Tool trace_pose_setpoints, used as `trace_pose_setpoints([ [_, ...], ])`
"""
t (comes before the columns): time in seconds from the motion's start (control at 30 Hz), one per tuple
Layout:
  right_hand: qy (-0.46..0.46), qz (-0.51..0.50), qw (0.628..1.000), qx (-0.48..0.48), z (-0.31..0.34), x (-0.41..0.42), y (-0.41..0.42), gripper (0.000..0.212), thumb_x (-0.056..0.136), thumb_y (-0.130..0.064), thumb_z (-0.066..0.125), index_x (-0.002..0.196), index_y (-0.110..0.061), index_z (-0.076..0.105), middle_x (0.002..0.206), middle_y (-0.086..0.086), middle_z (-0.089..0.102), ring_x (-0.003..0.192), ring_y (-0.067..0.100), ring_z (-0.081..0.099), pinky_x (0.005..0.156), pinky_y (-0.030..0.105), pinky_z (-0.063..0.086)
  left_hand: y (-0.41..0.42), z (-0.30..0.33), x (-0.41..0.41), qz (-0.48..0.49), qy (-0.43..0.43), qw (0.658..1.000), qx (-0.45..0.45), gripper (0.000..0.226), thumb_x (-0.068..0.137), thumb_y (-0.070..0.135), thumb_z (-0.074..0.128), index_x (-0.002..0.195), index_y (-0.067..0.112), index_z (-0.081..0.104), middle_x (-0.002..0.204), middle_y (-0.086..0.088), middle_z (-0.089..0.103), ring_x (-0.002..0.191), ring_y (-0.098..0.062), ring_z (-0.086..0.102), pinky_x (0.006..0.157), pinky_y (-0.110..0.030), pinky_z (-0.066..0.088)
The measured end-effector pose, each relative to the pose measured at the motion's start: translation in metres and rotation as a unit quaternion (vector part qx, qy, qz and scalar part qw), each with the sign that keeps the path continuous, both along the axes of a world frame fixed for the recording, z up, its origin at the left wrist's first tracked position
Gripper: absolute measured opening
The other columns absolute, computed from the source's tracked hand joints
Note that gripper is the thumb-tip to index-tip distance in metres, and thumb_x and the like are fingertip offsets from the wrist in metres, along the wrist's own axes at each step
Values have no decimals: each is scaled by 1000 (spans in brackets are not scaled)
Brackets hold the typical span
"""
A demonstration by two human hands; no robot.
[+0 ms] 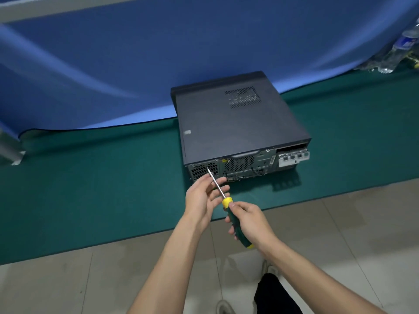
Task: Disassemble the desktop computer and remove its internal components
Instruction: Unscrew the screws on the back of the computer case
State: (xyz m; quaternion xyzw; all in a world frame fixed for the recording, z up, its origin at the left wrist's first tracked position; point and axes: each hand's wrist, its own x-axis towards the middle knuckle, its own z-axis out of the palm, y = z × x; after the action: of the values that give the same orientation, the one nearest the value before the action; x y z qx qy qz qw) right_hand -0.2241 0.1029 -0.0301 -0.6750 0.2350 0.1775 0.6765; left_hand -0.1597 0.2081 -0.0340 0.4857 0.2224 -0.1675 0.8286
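Observation:
A black desktop computer case (238, 123) lies flat on the green mat (90, 189), its rear panel with fan grille and ports facing me. My right hand (249, 223) grips the green and yellow handle of a screwdriver (229, 207). The metal shaft points up and left, with its tip near the perforated grille at the rear panel's left end. My left hand (204, 196) is held open beside the shaft, and its fingers touch the shaft from the left. The case lid is closed.
A blue cloth (136, 64) hangs behind the mat and curls at its lower edge. Plastic bottles (401, 48) lie at the far right. Tiled floor (90, 279) lies in front of the mat, with my shoes and dark trouser leg at the bottom.

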Motion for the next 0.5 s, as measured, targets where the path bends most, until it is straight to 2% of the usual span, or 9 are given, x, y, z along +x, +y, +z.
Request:
trace_pose_setpoints([
  [0.1, 5, -30, 999, 20, -1, 0, 5, 25, 100, -22, 45, 82, -11, 59, 67, 4, 58, 42, 14, 49, 40, 23, 39, -4, -1, 12, -27, -11, 999, 40, 18, 97, 9, 47, 115, 7, 52, 82, -12, 72, 54, -17, 62, 50, -27, 53],
  [0.2, 4, -50, 999, 15, -3, 3, 6, 26, 99, -22, 46, 79, -13, 59, 67, 3, 58, 41, 13, 48, 40, 22, 39, -13, -2, 25, -81, -28, 991, 103, 20, 99, 10, 42, 117, 10, 49, 86, -7, 73, 46, -13, 57, 44, -23, 48],
  [0.33, -18, -48, 997, -64, -12, 5, 5, 27, 100, -25, 44, 77, -18, 57, 67, -2, 58, 42, 12, 48, 48, 27, 40, -25, -4, 33, -113, -30, 982, 147, 22, 101, 11, 39, 122, 10, 45, 93, -3, 71, 45, -13, 59, 40, -21, 46],
  [0.5, -14, -55, 997, -48, -15, 6, 2, 26, 100, -24, 44, 79, -21, 58, 67, -1, 57, 40, 10, 47, 43, 24, 38, -28, -3, 38, -137, -8, 979, 154, 20, 101, 10, 38, 118, 9, 48, 97, -7, 71, 47, -14, 62, 41, -22, 49],
])
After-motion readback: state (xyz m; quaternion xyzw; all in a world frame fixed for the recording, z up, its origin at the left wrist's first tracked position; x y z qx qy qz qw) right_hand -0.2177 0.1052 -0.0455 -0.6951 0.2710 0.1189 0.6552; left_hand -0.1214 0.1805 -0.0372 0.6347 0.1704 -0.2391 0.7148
